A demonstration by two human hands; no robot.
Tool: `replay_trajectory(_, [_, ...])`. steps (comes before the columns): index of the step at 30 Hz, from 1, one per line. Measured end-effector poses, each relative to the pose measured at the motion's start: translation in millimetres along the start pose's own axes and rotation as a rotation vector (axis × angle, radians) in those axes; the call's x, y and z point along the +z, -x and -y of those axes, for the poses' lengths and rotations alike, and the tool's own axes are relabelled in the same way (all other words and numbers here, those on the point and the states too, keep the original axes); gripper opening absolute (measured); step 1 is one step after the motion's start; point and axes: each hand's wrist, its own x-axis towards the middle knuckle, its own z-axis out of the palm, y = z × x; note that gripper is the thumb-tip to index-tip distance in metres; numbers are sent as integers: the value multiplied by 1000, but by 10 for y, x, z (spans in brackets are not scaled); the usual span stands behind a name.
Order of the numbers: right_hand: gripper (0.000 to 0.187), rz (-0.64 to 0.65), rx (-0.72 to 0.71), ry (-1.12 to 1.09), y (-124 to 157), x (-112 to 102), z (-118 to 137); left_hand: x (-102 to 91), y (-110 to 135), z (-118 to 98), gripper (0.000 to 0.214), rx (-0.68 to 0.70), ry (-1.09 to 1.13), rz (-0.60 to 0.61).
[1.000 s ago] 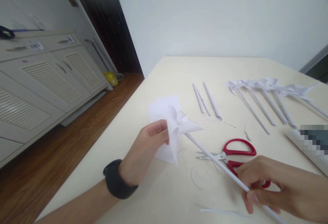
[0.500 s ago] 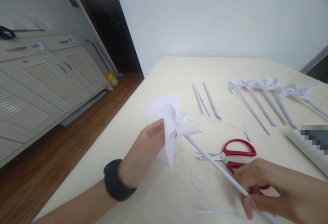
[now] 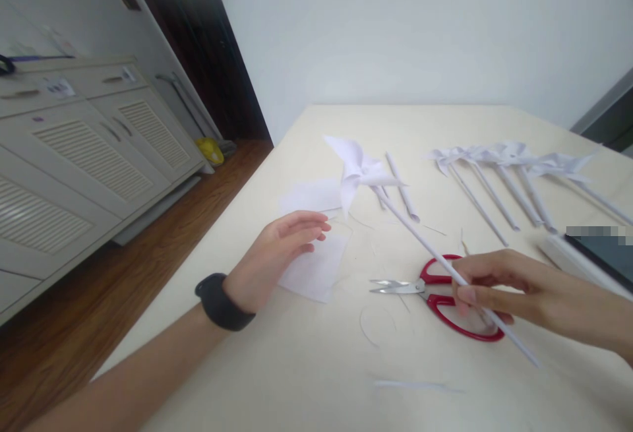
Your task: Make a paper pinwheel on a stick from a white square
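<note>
My right hand (image 3: 494, 287) pinches the rolled-paper stick of a white paper pinwheel (image 3: 362, 171). The pinwheel's head is raised over the table, up and to the left of that hand. My left hand (image 3: 284, 247), with a black band on its wrist, holds nothing; its fingers are stretched out above white paper sheets (image 3: 321, 274). Beneath the stick lie red-handled scissors (image 3: 425, 287), blades parted and pointing left. Part of their handles is hidden by my right hand.
Several finished pinwheels (image 3: 509, 155) lie in a row at the right. Loose paper tubes (image 3: 401, 188) rest behind the held pinwheel. Thin wire pieces (image 3: 366, 330) and a narrow paper strip (image 3: 415, 385) lie nearer. A dark-screened device (image 3: 603, 264) stands at the right edge.
My left hand has let go of the pinwheel's head, and its fingers are now apart. My right hand has moved the pinwheel up and away from it.
</note>
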Motion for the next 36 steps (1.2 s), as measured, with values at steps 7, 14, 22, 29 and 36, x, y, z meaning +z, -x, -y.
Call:
replay_trajectory(7, [31, -105, -5, 293, -96, -77, -293, -221, -154, -16, 14, 141, -154, -69])
replay_trajectory(14, [26, -51, -84, 361, -97, -172, -350, -272, -216, -24, 17, 218, -170, -135])
replay_trajectory(22, [29, -91, -126, 393, -81, -129, -274, -152, -123, -84, 23, 164, -66, -2])
replay_trajectory(29, [32, -135, -110, 416, -89, -71, -204, -90, -33, -105, 27, -34, -39, 287])
replay_trajectory(36, [36, -160, -112, 442, -109, 19, -137, -63, -29, -52, 27, 59, -152, 327])
